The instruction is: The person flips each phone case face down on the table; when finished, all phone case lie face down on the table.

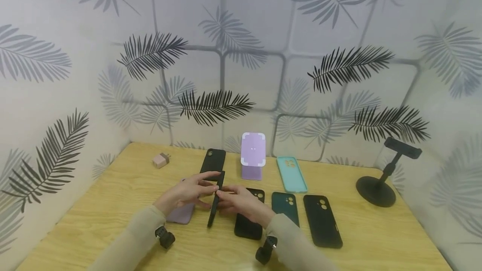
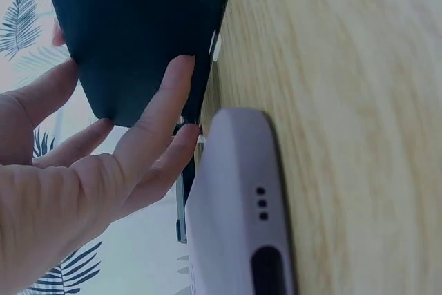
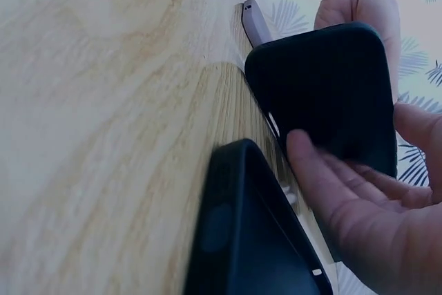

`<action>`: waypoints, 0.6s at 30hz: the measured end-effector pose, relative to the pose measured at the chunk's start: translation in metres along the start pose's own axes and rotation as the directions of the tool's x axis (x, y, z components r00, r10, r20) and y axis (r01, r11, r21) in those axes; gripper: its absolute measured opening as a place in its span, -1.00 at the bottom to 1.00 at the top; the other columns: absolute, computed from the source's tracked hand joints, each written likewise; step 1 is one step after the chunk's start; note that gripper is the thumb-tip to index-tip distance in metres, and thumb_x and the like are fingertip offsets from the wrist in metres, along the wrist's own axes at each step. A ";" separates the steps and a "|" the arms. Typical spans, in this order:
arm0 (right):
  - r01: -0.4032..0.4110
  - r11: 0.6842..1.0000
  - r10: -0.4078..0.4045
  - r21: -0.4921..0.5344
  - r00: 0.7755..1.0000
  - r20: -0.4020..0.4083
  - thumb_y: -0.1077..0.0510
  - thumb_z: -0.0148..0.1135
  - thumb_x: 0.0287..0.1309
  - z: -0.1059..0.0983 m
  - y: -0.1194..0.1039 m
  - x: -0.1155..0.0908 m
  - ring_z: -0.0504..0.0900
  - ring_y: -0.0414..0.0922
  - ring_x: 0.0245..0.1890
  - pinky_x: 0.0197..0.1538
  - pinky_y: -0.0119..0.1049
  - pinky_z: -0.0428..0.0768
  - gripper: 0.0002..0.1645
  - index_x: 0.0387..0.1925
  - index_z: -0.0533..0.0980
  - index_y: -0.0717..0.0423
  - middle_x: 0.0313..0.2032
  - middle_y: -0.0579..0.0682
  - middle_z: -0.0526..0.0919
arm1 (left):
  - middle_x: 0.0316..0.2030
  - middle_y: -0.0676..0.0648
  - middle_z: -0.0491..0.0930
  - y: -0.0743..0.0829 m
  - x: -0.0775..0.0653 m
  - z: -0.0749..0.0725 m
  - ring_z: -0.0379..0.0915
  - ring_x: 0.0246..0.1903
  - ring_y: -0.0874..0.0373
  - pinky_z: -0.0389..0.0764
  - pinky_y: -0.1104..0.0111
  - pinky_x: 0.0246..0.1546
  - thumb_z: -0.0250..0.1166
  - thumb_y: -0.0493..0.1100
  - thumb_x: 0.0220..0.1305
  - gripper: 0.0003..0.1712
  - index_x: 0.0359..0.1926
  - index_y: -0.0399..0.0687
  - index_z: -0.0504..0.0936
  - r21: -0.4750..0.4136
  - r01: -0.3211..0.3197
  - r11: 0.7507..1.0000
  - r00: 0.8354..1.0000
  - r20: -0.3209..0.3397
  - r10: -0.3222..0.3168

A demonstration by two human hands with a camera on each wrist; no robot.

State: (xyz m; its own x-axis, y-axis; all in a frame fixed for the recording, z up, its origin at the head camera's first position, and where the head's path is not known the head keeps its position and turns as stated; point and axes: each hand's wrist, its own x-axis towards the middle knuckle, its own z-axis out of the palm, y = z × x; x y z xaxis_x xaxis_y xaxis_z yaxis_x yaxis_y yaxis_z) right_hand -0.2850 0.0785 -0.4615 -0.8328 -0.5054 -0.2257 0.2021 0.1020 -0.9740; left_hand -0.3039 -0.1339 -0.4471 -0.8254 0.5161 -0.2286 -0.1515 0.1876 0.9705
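Observation:
Both hands hold a black phone case (image 1: 213, 213) on edge, its narrow side facing the head camera. My left hand (image 1: 190, 191) grips its far part, with thumb and fingers at its edges in the left wrist view. Lower down, my right hand (image 1: 242, 204) holds the same case between thumb and fingers. The right wrist view shows the case's dark broad face (image 3: 318, 81). Beneath the left hand lies a light purple phone case (image 1: 183, 216). A black phone case (image 1: 248, 226) lies under the right hand, partly hidden by it.
Another black case (image 1: 213, 160) lies beyond the hands, near a purple phone stand (image 1: 253, 149). To the right are mint (image 1: 293, 175), dark green (image 1: 285, 203) and black (image 1: 323, 223) cases. A black stand (image 1: 376, 191) is far right; a pink charger plug (image 1: 161, 160) sits back left.

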 end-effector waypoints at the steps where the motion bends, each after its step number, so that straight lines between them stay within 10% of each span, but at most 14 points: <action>1: 0.011 1.000 -0.011 0.003 1.000 0.003 0.01 0.14 0.39 -0.001 0.000 0.000 0.66 0.10 0.07 0.11 -0.05 0.64 -0.28 0.39 0.22 0.34 0.14 0.27 0.58 | 0.39 -0.46 0.09 0.000 0.000 0.000 0.23 0.31 -0.36 0.66 -0.07 -0.04 0.25 -0.10 0.38 -0.24 0.50 0.02 0.14 0.010 0.003 1.000 1.000 -0.006 -0.003; 18: 0.066 0.989 -0.082 -0.130 0.989 -0.125 0.33 0.32 0.18 -0.016 0.000 -0.011 0.73 -0.09 -0.43 -0.27 -0.13 0.76 -0.22 0.36 0.20 0.43 -0.21 0.23 0.72 | 0.32 -0.44 0.28 -0.001 0.000 -0.002 0.43 0.19 -0.24 0.69 0.03 -0.07 0.27 -0.32 0.30 -0.25 0.45 -0.24 0.19 0.156 0.018 0.988 0.998 -0.057 -0.009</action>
State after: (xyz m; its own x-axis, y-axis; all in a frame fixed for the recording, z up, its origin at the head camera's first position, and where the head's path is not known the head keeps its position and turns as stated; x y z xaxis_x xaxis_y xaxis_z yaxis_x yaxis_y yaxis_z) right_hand -0.2842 0.0974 -0.4596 -0.9046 -0.4007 -0.1455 0.0785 0.1788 -0.9808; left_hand -0.3048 -0.1354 -0.4485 -0.8536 0.4659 -0.2331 -0.0796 0.3255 0.9422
